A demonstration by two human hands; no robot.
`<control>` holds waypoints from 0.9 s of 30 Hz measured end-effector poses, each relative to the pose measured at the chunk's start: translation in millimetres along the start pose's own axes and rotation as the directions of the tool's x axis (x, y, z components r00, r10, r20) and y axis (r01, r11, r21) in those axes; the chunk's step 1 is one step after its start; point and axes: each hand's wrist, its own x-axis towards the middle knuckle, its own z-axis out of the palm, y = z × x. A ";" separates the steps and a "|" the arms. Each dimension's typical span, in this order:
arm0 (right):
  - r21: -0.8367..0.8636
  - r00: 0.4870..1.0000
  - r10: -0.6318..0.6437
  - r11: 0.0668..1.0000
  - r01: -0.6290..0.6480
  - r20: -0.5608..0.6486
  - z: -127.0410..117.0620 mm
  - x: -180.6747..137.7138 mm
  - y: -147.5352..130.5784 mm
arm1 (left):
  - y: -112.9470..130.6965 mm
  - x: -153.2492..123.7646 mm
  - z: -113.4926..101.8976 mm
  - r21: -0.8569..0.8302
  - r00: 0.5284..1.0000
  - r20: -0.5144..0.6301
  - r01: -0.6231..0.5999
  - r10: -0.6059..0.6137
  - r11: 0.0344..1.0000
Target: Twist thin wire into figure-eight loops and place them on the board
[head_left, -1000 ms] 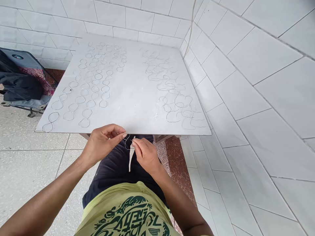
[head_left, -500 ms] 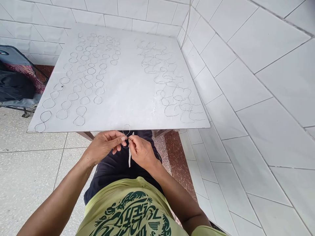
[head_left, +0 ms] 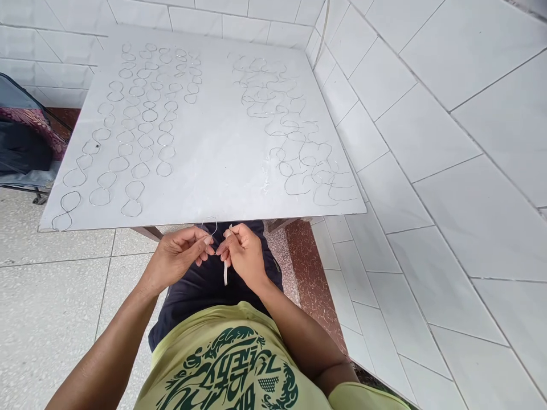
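Note:
My left hand (head_left: 182,253) is closed in a pinch on a thin wire loop (head_left: 210,218), whose round upper part stands up at the table's front edge. The loop's lower part is hidden by the fingers. Close beside it, my right hand (head_left: 243,253) has its fingers curled and the thumb against them; whether anything thin is between them is too small to make out. A white strip (head_left: 225,276) hangs below the right fingers, over the dark trousers. On the white table (head_left: 209,154), several figure-eight wires (head_left: 132,199) lie in columns at left.
Several loose curved wires (head_left: 294,154) lie in a tangled band on the table's right. A tiled wall (head_left: 444,216) runs along the right side, another behind the table. At far left stands a folding chair (head_left: 29,108) with dark cloth on it.
My right hand has drawn slightly away from my left, opening a small gap between the fingertips. The wire loop has tilted and shifted left with my left hand. The camera view has also shifted.

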 end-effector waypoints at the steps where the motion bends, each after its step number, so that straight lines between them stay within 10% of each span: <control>1: 0.087 0.998 0.058 0.995 -0.058 0.004 1.1 1.6 0.3 | 0.1 -1.9 0.1 0.013 1.000 -0.004 -0.015 0.015 1.000; 15: 0.409 0.974 0.226 0.892 -0.195 -0.029 6.8 7.7 20.7 | -19.3 -5.1 4.7 0.117 0.997 0.029 -0.078 0.075 0.990; 27: 0.445 0.993 0.121 0.889 -0.110 0.005 1.8 -1.7 2.1 | -29.6 8.5 -4.7 -0.452 0.985 0.171 0.089 -0.012 0.887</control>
